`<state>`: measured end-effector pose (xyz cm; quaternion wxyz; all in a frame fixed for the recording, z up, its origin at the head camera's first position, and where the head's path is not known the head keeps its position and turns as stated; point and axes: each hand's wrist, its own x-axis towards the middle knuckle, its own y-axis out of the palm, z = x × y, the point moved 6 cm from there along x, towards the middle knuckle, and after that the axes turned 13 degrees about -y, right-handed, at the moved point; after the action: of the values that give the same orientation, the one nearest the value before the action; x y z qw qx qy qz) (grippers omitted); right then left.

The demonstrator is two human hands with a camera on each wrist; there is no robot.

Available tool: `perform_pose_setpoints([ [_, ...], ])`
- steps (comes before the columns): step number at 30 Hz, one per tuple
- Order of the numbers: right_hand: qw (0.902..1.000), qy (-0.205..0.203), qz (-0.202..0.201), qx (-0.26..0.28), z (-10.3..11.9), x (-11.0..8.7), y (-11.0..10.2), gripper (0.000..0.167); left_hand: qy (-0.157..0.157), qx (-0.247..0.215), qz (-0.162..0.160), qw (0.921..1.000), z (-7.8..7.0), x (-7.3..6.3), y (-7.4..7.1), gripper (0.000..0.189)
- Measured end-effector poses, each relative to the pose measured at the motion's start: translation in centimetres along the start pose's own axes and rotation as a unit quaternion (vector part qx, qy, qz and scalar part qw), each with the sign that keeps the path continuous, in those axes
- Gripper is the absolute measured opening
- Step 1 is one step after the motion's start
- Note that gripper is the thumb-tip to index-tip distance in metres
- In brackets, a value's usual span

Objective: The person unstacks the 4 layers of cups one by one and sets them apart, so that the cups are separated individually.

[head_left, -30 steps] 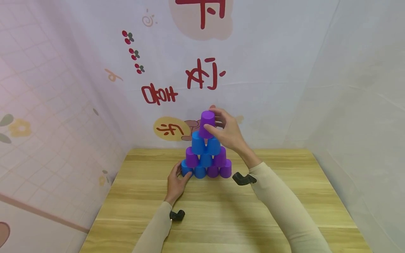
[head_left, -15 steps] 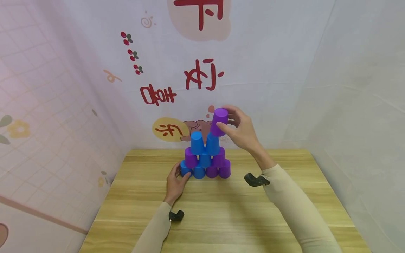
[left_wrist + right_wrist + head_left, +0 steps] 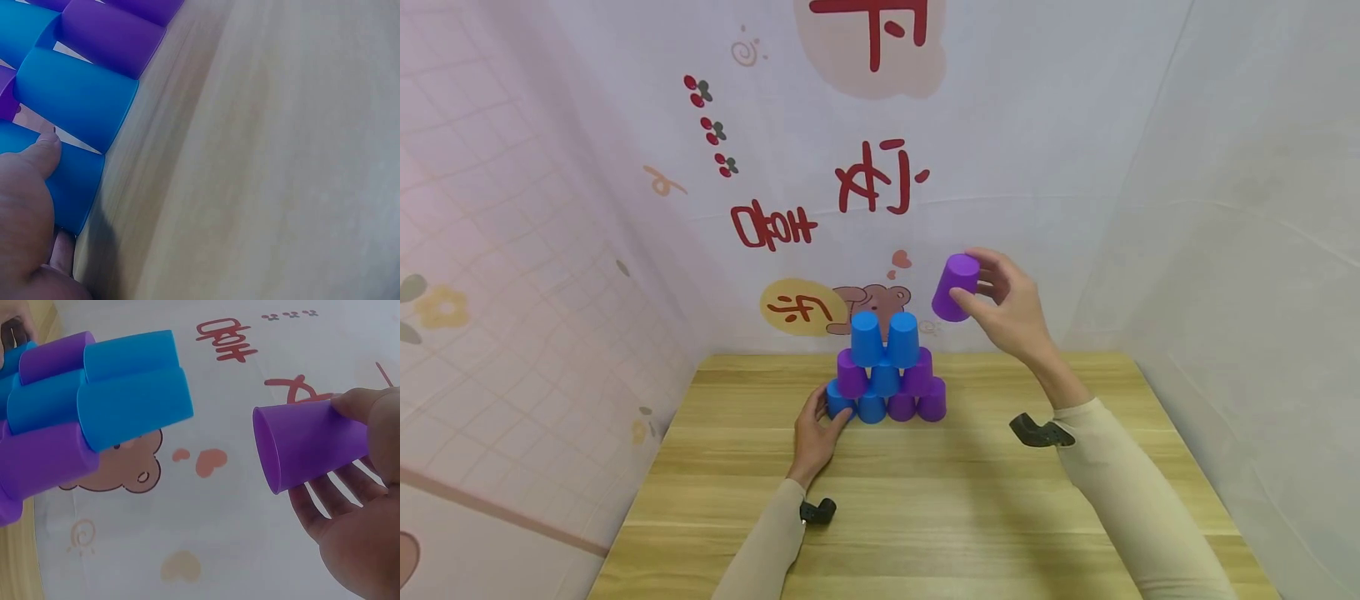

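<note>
In the head view my right hand (image 3: pixel 1011 308) grips a purple cup (image 3: pixel 957 287), held upside down and slightly tilted, up and to the right of a cup stack. The right wrist view shows the thumb on one side of this cup and the fingers on the other. Two blue cups (image 3: pixel 902 340) form the stack's top row. Below them come a row with a blue cup (image 3: pixel 886 379) between purple ones, then a bottom row of blue and purple cups (image 3: pixel 932 400). My left hand (image 3: pixel 815 437) holds the leftmost bottom blue cup (image 3: pixel 78 187), thumb on its near side.
The stack stands on a wood-grain table (image 3: pixel 895 517), toward its back edge. Behind it hangs a white backdrop (image 3: pixel 1037 150) with red characters and a printed bear (image 3: pixel 880 300). Pale side walls flank the table. Each wrist carries a black camera mount (image 3: pixel 1041 432).
My right hand has lifted the purple cup off the top of the stack and carried it to the right. The left hand stays at the bottom blue cup.
</note>
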<state>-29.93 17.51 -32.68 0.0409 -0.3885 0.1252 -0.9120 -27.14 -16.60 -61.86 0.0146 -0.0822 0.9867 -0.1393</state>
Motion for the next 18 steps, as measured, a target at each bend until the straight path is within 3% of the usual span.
perform_pose_setpoints([
  [18,0.9983,0.031,-0.049,-0.011,-1.3,-2.7,-5.7,0.057,0.0,0.011,-0.008,0.9999,0.2,-0.1,-0.1,0.069],
])
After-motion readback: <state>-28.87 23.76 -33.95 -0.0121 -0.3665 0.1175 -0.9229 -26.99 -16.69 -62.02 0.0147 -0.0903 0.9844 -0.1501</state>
